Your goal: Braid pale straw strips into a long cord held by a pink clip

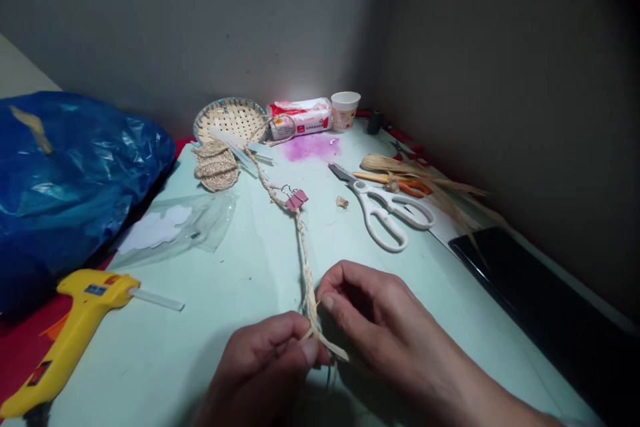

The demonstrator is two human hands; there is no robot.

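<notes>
A pale braid of dried husk or straw (309, 273) runs from the back of the table toward me. Partway along it a pink binder clip (297, 199) grips the braid. My left hand (270, 360) pinches the near end between thumb and fingers, and loose strand ends stick out beyond it to the right. Just right of the braid, my right hand (380, 320) has its thumb and index finger pressed together by the braid's edge. A thin fibre seems to be between those fingertips, though it is too small to be sure.
White-handled scissors (385, 213) and an orange-handled tool (390, 180) lie right, near dried husks (385, 163) and a black flat device (530, 300). At left are a yellow glue gun (80, 333) and blue bag (75, 180). A woven basket (230, 120) and paper cup (345, 111) stand behind.
</notes>
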